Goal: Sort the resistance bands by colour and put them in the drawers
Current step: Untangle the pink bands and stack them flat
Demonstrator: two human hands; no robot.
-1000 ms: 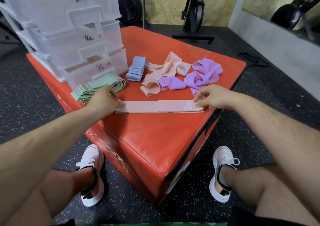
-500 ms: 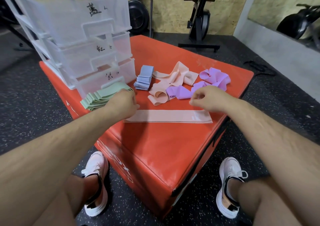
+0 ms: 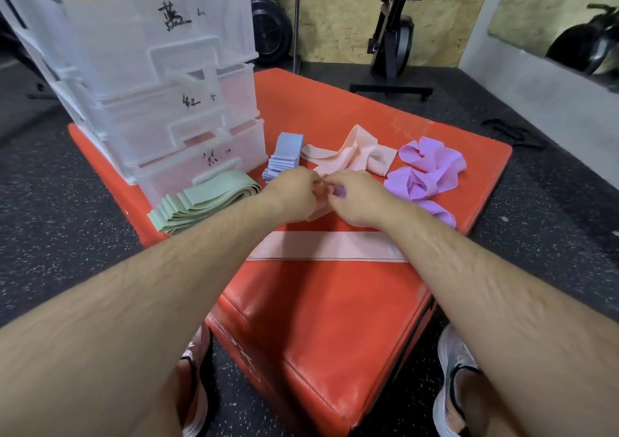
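Red box [image 3: 335, 302] | left hand [image 3: 294, 193], right hand [image 3: 355, 202]: fingers [image 3: 335, 178] pinch crumpled pink band [image 3: 315, 216] between them (purple bands [image 3: 432, 168] beside)

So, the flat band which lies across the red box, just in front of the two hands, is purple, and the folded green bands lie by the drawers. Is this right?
Not quite. The flat band across the red box, in front of the left hand and right hand, is pink, not purple, as the head view shows. The folded green bands do lie by the drawers.
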